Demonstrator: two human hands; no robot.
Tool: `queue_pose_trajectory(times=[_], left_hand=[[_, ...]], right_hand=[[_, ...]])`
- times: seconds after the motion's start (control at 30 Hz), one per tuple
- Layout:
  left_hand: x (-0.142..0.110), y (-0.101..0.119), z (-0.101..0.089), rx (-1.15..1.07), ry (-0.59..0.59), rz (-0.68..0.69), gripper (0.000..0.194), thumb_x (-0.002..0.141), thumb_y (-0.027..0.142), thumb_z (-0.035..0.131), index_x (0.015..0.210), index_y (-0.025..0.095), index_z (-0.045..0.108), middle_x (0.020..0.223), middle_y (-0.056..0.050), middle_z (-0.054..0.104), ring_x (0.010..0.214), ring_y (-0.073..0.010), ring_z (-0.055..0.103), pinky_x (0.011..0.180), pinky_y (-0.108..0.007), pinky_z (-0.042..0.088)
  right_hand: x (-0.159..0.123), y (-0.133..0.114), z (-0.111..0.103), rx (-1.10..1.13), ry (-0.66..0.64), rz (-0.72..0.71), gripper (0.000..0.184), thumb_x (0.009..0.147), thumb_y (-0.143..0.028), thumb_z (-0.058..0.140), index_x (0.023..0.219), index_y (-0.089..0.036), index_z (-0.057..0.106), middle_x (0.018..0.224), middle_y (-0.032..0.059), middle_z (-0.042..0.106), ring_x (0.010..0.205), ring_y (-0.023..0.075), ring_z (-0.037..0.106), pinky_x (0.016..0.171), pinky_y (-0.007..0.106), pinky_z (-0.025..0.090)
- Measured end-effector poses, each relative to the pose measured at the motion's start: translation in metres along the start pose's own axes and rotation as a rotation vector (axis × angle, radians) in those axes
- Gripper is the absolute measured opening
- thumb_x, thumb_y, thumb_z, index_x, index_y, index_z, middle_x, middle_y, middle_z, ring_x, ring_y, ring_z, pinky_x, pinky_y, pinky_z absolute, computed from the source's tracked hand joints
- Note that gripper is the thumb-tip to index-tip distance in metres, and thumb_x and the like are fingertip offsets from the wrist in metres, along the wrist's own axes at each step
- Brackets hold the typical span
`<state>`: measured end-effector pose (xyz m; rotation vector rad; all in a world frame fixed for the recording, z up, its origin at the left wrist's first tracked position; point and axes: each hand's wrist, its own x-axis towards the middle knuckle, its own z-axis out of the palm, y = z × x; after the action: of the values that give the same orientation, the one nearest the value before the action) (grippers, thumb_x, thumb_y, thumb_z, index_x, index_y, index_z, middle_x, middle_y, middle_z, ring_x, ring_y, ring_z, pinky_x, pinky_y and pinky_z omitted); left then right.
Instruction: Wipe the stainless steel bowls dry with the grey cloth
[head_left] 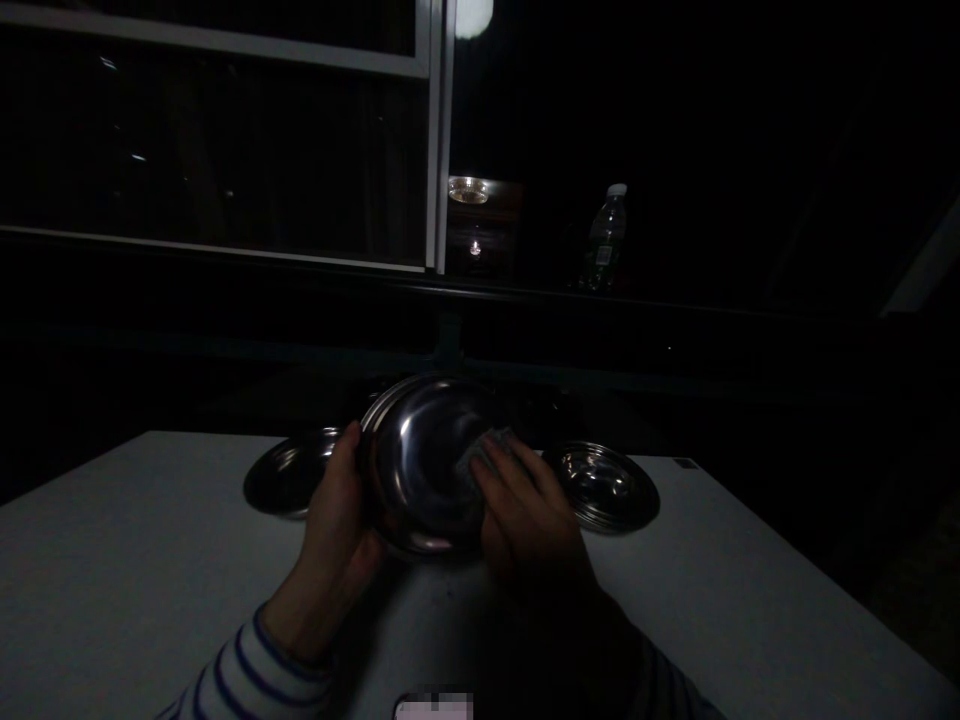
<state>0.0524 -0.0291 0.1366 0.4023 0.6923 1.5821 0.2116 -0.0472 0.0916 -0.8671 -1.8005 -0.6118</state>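
My left hand [337,520] grips the left rim of a shiny steel plate [420,450], which is tilted up toward me above the table. My right hand [529,520] presses a small grey cloth [487,450] against the plate's inner face, fingers closed over it. Both wrists wear striped sleeves. The scene is very dark.
Two more steel plates lie flat on the white table [112,560]: one at the left [289,478], one at the right [607,485]. Behind, a dark ledge carries a plastic water bottle [606,240] and a window frame [439,140]. A small pale object [433,708] sits at the bottom edge.
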Motion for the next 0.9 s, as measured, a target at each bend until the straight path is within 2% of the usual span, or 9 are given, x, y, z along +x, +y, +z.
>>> queue_pose_trajectory(times=[0.07,0.2,0.3,0.37,0.5,0.73,0.9], left_hand=[[-0.001,-0.002,0.000,0.037,0.023,0.003,0.024,0.088,0.024,0.046,0.079,0.015,0.067,0.061,0.000,0.068,0.050,-0.0097,0.061,0.049,-0.018,0.050],[-0.003,-0.010,0.000,0.121,0.082,0.008,0.018,0.084,0.025,0.053,0.075,0.015,0.066,0.057,0.001,0.066,0.047,-0.0101,0.060,0.046,-0.019,0.049],[-0.003,-0.013,-0.002,0.149,0.089,0.010,0.016,0.082,0.026,0.057,0.073,0.016,0.065,0.057,0.001,0.066,0.048,-0.0099,0.061,0.046,-0.019,0.049],[-0.002,-0.015,-0.004,0.172,0.086,0.010,0.017,0.082,0.028,0.057,0.073,0.016,0.065,0.058,0.000,0.066,0.047,-0.0103,0.060,0.046,-0.019,0.049],[-0.001,-0.018,-0.005,0.259,0.109,0.001,0.018,0.080,0.032,0.059,0.076,0.015,0.066,0.059,-0.001,0.066,0.047,-0.0127,0.061,0.044,-0.023,0.049],[0.006,-0.018,-0.007,0.297,0.175,0.062,0.022,0.081,0.033,0.056,0.077,0.014,0.066,0.065,-0.004,0.068,0.050,-0.0137,0.063,0.048,-0.024,0.051],[0.007,-0.018,-0.010,0.323,0.109,0.032,0.019,0.081,0.031,0.058,0.079,0.014,0.066,0.069,-0.004,0.069,0.055,-0.0147,0.065,0.050,-0.024,0.051]], right_hand=[[0.001,-0.005,0.001,-0.046,-0.027,-0.073,0.036,0.084,-0.012,0.038,0.113,-0.010,0.060,0.121,0.0116,0.060,0.119,0.0267,0.049,0.093,0.045,0.048],[0.002,-0.011,0.001,-0.129,-0.029,-0.013,0.035,0.084,-0.013,0.038,0.111,-0.010,0.061,0.117,0.0106,0.062,0.108,0.0261,0.052,0.085,0.043,0.049],[0.004,-0.012,-0.001,-0.138,-0.053,-0.047,0.032,0.085,-0.016,0.039,0.106,-0.013,0.064,0.114,0.0086,0.063,0.102,0.0255,0.053,0.079,0.042,0.049],[0.005,-0.009,-0.003,-0.141,-0.073,-0.042,0.032,0.086,-0.016,0.039,0.106,-0.013,0.064,0.114,0.0088,0.063,0.101,0.0251,0.053,0.080,0.041,0.049],[0.007,0.000,-0.004,-0.168,-0.086,0.058,0.032,0.086,-0.014,0.042,0.110,-0.008,0.063,0.114,0.0154,0.060,0.101,0.0253,0.052,0.084,0.041,0.048],[0.002,-0.004,0.000,-0.104,-0.106,0.019,0.027,0.089,-0.018,0.044,0.107,-0.011,0.062,0.107,0.0123,0.063,0.094,0.0212,0.056,0.081,0.035,0.050],[0.007,0.003,-0.011,-0.141,-0.089,0.084,0.024,0.088,-0.017,0.045,0.107,-0.012,0.061,0.110,0.0116,0.061,0.096,0.0212,0.056,0.083,0.036,0.048]])
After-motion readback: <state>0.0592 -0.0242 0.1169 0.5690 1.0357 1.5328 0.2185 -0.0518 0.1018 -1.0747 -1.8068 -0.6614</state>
